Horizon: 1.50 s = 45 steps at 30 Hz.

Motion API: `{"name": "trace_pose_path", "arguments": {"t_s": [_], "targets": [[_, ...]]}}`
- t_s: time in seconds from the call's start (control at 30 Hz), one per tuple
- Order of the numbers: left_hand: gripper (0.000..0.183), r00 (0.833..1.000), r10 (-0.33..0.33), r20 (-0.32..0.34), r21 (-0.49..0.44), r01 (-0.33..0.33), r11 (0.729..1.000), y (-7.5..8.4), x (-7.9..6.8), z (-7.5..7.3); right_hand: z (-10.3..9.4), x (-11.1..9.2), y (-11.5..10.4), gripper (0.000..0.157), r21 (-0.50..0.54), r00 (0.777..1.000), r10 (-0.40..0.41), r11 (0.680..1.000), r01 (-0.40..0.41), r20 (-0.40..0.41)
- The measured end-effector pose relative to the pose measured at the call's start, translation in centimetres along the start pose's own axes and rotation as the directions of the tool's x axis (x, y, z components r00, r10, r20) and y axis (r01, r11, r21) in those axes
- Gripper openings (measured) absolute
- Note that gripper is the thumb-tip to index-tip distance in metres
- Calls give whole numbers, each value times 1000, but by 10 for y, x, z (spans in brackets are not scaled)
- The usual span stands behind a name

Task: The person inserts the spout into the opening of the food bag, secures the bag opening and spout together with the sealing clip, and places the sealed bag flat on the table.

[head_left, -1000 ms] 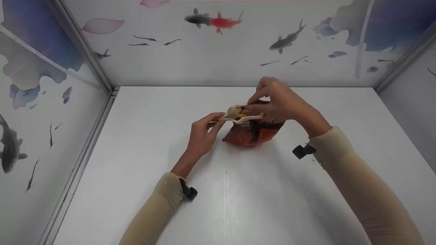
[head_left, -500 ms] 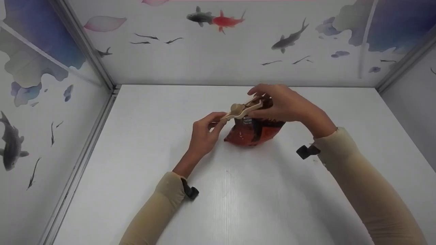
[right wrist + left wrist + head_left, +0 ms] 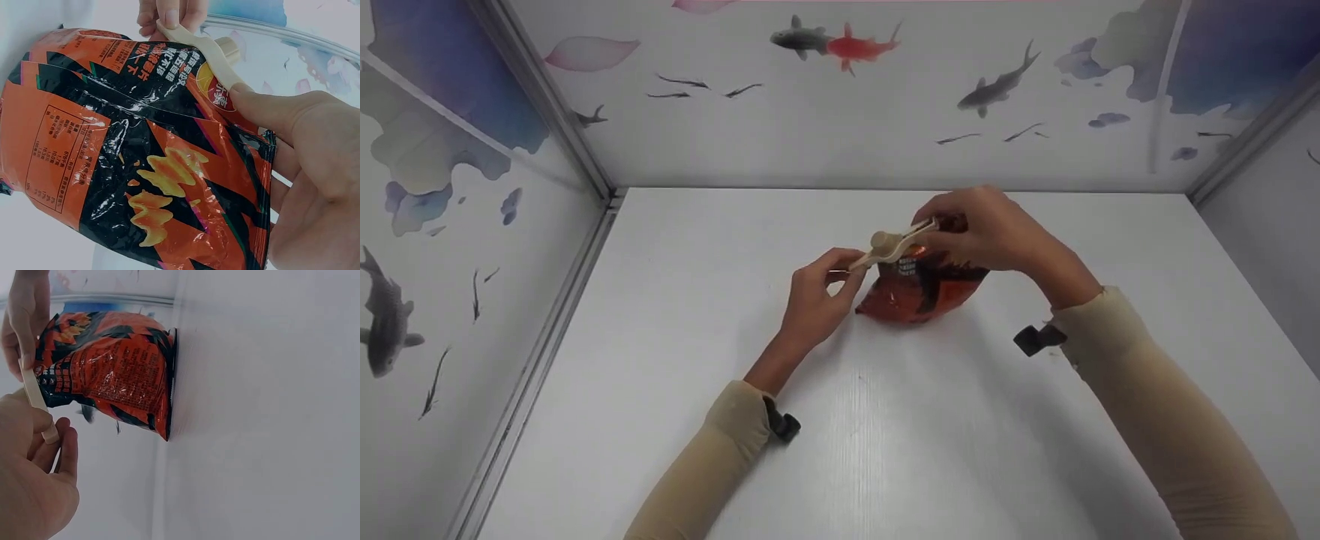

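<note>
An orange-and-black chip bag [image 3: 919, 296] stands on the white table, its top gathered under a cream bag clip [image 3: 901, 247] with a round cap. My left hand [image 3: 819, 298] pinches the near left end of the clip between thumb and fingers. At the other end, my right hand [image 3: 994, 234] has its thumb on the clip and its fingers behind the bag's top. In the right wrist view the clip's long arm [image 3: 216, 59] lies across the bag's upper edge, beside the round cap [image 3: 228, 49]. Printed chips and lettering show on the bag [image 3: 169, 174].
White table surface [image 3: 840, 450] extends around the bag. Panels printed with fish stand at the back [image 3: 840, 135] and left [image 3: 457, 247], joined by metal rails. Dark wrist cameras sit on both beige sleeves [image 3: 1140, 390].
My right hand has come down and round the clip's far end, and the clip's two arms have drawn together over the bag's top. My left hand keeps its pinch, shifting slightly right.
</note>
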<state>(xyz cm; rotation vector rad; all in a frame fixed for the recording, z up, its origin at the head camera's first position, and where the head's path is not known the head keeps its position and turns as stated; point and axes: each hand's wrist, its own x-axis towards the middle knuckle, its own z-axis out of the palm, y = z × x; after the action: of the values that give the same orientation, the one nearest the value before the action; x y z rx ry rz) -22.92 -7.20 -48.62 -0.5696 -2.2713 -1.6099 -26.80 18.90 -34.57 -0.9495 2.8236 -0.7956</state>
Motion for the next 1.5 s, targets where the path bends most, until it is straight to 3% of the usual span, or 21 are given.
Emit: {"name": "trace_pose_path", "arguments": {"t_s": [0.43,0.77,1.13,1.5], "targets": [[56,999,35,-6,-36,-35,999,16,14,20,1,-1,2,15,-45,998,-55,998,54,-20],[41,999,40,-33,-104,-43,994,22,20,28,9,-3,9,18,37,994,-87,995,90,-73],[43,999,19,-48,-137,-25,990,20,19,32,22,-5,15,32,95,984,-58,993,75,-166],[42,997,-43,-60,-149,34,988,23,16,34,30,-8,19,32,123,974,-34,990,63,-224]]}}
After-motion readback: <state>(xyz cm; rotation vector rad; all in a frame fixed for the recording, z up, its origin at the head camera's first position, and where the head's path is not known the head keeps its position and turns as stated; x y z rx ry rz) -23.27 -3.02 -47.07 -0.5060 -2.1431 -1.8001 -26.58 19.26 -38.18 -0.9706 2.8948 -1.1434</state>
